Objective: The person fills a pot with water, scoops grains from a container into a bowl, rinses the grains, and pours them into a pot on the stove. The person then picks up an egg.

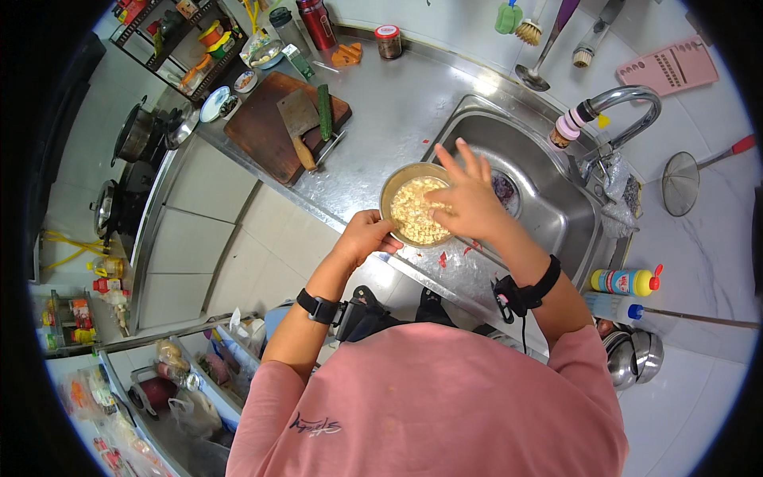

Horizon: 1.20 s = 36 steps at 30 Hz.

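Note:
My left hand [365,238] grips the near-left rim of a round metal bowl [386,197], thumb over the edge. Small pale yellow pieces [412,211], perhaps beans or grains in liquid, fill much of the bowl. Over the bowl's right side is my right hand [471,200], its fingers spread and slightly blurred, holding nothing that shows; whether its lower fingertips touch the contents I cannot tell. The bowl is at the left edge of the steel sink [554,220]. Farther left, a cleaver [298,116] and a cucumber [325,112] lie on a wooden cutting board [253,122].
A chrome faucet [647,104] arches over the sink's far right. Red scraps [442,259] dot the counter's near edge. A lidded jar [388,45] and a red flask [317,24] stand at the back. Pots [134,134] are on the stove at left; a yellow bottle [623,281] lies at right.

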Each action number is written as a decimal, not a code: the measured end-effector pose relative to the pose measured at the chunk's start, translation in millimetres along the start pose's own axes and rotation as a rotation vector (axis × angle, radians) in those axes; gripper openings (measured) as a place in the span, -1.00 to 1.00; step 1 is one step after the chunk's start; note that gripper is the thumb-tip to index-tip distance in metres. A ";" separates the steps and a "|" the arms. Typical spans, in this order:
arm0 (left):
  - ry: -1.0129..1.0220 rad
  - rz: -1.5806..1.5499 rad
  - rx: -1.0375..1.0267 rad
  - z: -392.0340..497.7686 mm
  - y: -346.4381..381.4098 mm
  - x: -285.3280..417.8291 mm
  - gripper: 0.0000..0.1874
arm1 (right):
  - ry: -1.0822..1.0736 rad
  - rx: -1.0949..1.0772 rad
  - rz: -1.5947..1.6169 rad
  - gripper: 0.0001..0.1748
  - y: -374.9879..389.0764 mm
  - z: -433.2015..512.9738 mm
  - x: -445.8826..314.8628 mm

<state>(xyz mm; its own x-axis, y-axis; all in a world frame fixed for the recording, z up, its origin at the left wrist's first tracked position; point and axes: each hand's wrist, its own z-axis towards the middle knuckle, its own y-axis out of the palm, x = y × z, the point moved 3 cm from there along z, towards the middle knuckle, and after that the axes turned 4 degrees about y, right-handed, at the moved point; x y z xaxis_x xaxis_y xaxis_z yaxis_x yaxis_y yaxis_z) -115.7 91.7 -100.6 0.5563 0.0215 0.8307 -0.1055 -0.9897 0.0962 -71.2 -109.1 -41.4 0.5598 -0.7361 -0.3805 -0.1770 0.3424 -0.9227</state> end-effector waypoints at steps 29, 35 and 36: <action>-0.032 0.096 -0.116 18.8 51.1 6.2 -0.75 | 0.646 0.516 0.838 -0.44 33.8 -80.8 59.3; -0.026 0.101 -0.216 28.7 98.4 1.5 -0.70 | 0.806 0.139 1.935 -0.30 60.2 -117.8 74.4; -0.036 0.121 -0.205 30.7 105.9 -0.1 -0.71 | 0.746 0.166 2.001 -0.32 60.1 -119.6 77.0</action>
<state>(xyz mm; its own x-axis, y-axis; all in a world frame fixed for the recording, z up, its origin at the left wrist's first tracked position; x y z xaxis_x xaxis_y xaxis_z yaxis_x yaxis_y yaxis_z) -101.7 -17.4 -107.4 0.5578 -0.1044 0.8234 -0.3363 -0.9354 0.1093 -135.5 -215.1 -133.5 -0.5910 0.5682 -0.5726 0.1041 0.7576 0.6444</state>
